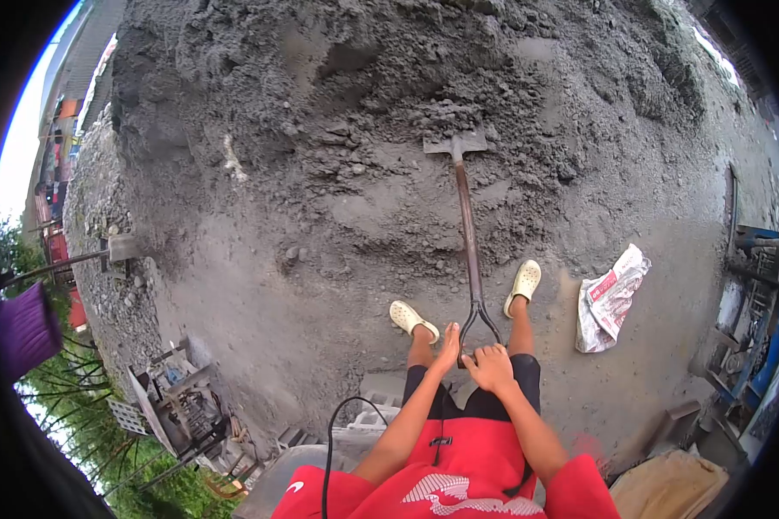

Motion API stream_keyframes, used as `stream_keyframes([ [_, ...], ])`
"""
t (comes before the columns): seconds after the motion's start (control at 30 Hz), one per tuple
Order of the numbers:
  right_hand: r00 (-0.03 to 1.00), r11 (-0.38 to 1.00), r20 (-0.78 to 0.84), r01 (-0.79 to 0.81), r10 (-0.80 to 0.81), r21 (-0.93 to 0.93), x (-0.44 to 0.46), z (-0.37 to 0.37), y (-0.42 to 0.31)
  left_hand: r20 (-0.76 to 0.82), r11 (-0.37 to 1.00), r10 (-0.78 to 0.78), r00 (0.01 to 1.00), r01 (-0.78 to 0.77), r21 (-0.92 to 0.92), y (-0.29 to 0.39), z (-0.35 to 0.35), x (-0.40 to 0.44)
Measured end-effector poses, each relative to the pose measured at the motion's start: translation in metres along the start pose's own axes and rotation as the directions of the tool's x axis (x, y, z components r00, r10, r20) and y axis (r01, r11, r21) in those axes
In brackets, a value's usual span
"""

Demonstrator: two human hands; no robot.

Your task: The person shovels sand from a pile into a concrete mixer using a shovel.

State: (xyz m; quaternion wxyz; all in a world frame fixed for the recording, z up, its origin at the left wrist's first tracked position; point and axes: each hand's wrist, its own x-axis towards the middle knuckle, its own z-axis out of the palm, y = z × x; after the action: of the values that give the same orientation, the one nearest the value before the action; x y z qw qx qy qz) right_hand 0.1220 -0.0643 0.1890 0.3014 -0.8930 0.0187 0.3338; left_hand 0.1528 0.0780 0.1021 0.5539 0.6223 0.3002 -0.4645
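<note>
A shovel (469,221) with a long brown shaft reaches away from my body, its flat metal blade pushed against the foot of a grey heap of sand and gravel (355,95). Some loose material lies at the blade's far edge. Both hands are at the Y-shaped handle near my thighs. My right hand (491,367) is closed over the handle's end. Beside it, my left hand (447,349) rests against the handle's left side with its fingers stretched out. My feet in cream clogs stand on either side of the shaft.
A crumpled white and red sack (610,301) lies on the ground to the right. A second shovel-like tool (121,247) is at the left. Wooden and metal clutter (182,398) stands at the lower left, blue metal frames (766,363) at the right edge.
</note>
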Motion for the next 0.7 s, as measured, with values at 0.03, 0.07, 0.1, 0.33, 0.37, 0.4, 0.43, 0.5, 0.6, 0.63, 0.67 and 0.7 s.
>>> stream_keyframes([
  [0.03, 0.996, 1.000, -0.091, 0.013, -0.011, 0.016, -0.006, -0.010, 0.008, 0.074, 0.975, -0.034, 0.997, 0.049, -0.216, 0.012, 0.020, 0.007],
  [0.07, 0.984, 0.999, -0.175, 0.027, -0.023, 0.026, -0.011, -0.017, 0.013, 0.208, 0.949, -0.098, 0.973, 0.154, -0.274, 0.029, 0.030, 0.020],
  [0.1, 0.968, 0.998, -0.249, 0.048, -0.039, 0.031, -0.018, -0.026, 0.019, 0.338, 0.908, -0.150, 0.929, 0.264, -0.325, 0.047, 0.040, 0.041],
  [0.33, 0.949, 0.993, -0.303, -0.055, 0.085, 0.107, -0.072, -0.102, 0.065, 0.240, 0.843, 0.152, 0.959, 0.001, -0.538, 0.145, 0.105, 0.162],
  [0.37, 0.952, 0.994, -0.293, -0.072, 0.094, 0.084, -0.085, -0.107, 0.070, 0.218, 0.828, 0.090, 0.972, 0.048, -0.558, 0.153, 0.115, 0.182],
  [0.4, 0.946, 0.994, -0.308, -0.083, 0.103, 0.076, -0.098, -0.113, 0.072, 0.196, 0.809, 0.023, 0.980, 0.097, -0.580, 0.154, 0.123, 0.200],
  [0.43, 0.942, 0.993, -0.318, -0.094, 0.112, 0.069, -0.113, -0.119, 0.073, 0.174, 0.784, -0.049, 0.983, 0.146, -0.604, 0.155, 0.133, 0.203],
  [0.5, 0.917, 0.993, -0.383, -0.117, 0.111, 0.007, -0.142, -0.128, 0.085, 0.131, 0.776, -0.092, 0.987, 0.154, -0.612, 0.142, 0.163, 0.185],
  [0.6, 0.849, 0.990, -0.523, -0.127, 0.077, -0.061, -0.188, -0.134, 0.107, 0.129, 0.736, -0.189, 0.974, 0.227, -0.638, 0.120, 0.193, 0.141],
  [0.63, 0.827, 0.995, -0.561, -0.088, 0.042, -0.055, -0.200, -0.139, 0.112, 0.117, 0.741, -0.212, 0.970, 0.238, -0.628, 0.111, 0.198, 0.129],
  [0.67, 0.801, 0.997, -0.599, -0.049, 0.008, -0.053, -0.209, -0.145, 0.115, 0.108, 0.744, -0.235, 0.966, 0.251, -0.619, 0.102, 0.203, 0.118],
  [0.7, 0.786, 0.998, -0.617, -0.019, -0.024, -0.063, -0.212, -0.150, 0.117, 0.099, 0.749, -0.253, 0.963, 0.259, -0.610, 0.097, 0.206, 0.115],
])
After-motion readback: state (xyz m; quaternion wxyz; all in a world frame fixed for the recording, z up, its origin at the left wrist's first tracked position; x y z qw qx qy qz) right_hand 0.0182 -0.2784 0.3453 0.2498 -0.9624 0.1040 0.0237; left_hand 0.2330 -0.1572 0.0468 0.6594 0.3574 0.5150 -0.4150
